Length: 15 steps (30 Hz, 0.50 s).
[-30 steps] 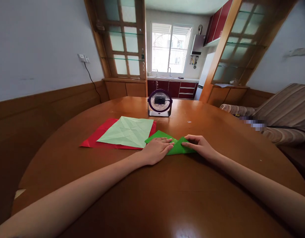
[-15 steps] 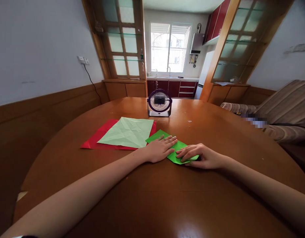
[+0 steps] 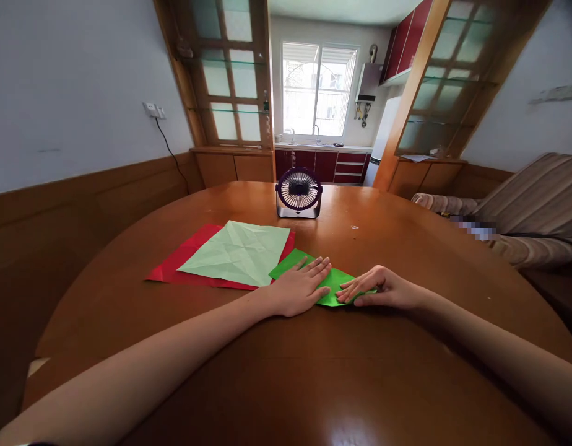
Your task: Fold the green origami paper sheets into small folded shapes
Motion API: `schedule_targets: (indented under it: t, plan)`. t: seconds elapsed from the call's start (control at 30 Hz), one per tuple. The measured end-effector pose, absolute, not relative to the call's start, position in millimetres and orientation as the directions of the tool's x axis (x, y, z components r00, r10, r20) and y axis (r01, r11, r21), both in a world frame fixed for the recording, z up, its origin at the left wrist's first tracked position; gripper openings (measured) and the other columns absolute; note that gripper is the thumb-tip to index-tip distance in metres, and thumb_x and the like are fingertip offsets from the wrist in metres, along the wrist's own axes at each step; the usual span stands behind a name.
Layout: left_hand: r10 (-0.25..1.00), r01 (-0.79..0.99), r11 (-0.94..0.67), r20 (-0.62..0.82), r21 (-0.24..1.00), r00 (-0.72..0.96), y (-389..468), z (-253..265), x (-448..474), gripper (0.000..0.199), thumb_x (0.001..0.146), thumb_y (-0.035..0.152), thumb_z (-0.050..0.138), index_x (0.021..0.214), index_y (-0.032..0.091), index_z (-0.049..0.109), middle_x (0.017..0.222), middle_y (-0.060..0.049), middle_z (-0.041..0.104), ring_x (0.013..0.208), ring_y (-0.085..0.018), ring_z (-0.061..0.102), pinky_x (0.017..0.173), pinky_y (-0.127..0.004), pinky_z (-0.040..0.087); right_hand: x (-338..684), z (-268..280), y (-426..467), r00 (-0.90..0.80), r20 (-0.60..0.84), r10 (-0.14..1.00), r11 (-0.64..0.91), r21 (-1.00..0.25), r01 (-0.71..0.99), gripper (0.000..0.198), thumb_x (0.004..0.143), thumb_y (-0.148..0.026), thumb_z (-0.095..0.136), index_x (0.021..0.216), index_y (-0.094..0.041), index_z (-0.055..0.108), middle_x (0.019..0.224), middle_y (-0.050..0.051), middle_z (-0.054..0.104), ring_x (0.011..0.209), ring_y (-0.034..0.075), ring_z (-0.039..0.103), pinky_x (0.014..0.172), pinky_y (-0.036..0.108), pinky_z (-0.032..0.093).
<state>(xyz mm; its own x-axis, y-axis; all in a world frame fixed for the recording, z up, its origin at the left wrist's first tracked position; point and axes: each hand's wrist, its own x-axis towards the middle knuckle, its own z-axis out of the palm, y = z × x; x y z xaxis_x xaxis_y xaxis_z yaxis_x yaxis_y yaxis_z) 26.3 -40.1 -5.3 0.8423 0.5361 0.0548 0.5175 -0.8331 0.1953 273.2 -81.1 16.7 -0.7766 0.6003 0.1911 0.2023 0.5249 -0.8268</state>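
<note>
A bright green sheet of folded paper lies on the wooden table in front of me. Across its left part my left hand rests flat, fingers spread and pointing to the far right. My right hand presses its fingertips on the paper's right end, with the thumb at the near edge and the fingers bent. Part of the paper is hidden under both hands. Its left corner meets a pale green creased sheet, which lies on top of a red sheet.
A small desk fan stands beyond the papers on the round wooden table. Glass-shelved cabinets flank the kitchen opening. A striped sofa is at the right, and a black cord hangs from a wall socket.
The green paper has turned slightly, its far corner shifting left and nearer. My left hand has slid a little towards me. The fingers of my right hand have straightened somewhat on the paper.
</note>
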Motion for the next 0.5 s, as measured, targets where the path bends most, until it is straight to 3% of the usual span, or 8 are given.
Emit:
schedule_targets:
  t: [0.13, 0.27, 0.37, 0.5]
  plan:
    - [0.537, 0.522, -0.831, 0.034, 0.191, 0.843, -46.1, -2.1, 19.9, 0.061, 0.101, 0.049, 0.017, 0.153, 0.016, 0.017, 0.159, -0.006, 0.012, 0.148, -0.019, 0.007, 0.120, -0.039, 0.006, 278.9, 17.5, -80.1, -0.759, 0.134, 0.638, 0.451, -0.864, 0.226, 0.024, 0.086, -0.031, 0.066, 0.107, -0.021, 0.073, 0.108, 0.005, 0.074, 0.108, 0.021, 0.066, 0.106, 0.042, 0.043]
    - [0.540, 0.523, -0.830, 0.043, 0.193, 0.841, -49.5, 0.7, 11.6, 0.056, 0.102, 0.043, 0.018, 0.152, 0.018, 0.019, 0.159, -0.006, 0.016, 0.148, -0.019, 0.011, 0.120, -0.039, 0.010, 280.3, 16.1, -80.9, -0.660, 0.022, 0.751, 0.280, -0.915, 0.289, 0.030, 0.084, -0.041, 0.067, 0.098, -0.016, 0.075, 0.091, 0.004, 0.074, 0.086, 0.018, 0.067, 0.080, 0.031, 0.053]
    - [0.498, 0.480, -0.856, 0.056, 0.192, 0.865, -54.1, 2.1, 4.0, 0.052, 0.102, 0.034, 0.019, 0.151, 0.016, 0.024, 0.158, -0.006, 0.019, 0.147, -0.017, 0.014, 0.120, -0.036, 0.012, 276.3, 13.7, -81.5, -0.576, -0.006, 0.817, 0.171, -0.952, 0.253, 0.032, 0.083, -0.045, 0.067, 0.088, -0.013, 0.073, 0.076, 0.001, 0.068, 0.066, 0.012, 0.059, 0.063, 0.025, 0.048]
    - [0.471, 0.449, -0.873, 0.090, 0.192, 0.877, -59.6, 3.2, -1.9, 0.050, 0.102, 0.031, 0.022, 0.150, 0.018, 0.028, 0.157, -0.006, 0.024, 0.146, -0.017, 0.019, 0.120, -0.036, 0.015, 265.8, 13.3, -82.5, -0.481, 0.054, 0.875, 0.190, -0.952, 0.239, 0.036, 0.082, -0.050, 0.066, 0.076, -0.014, 0.067, 0.069, -0.001, 0.060, 0.062, 0.010, 0.050, 0.059, 0.023, 0.041]
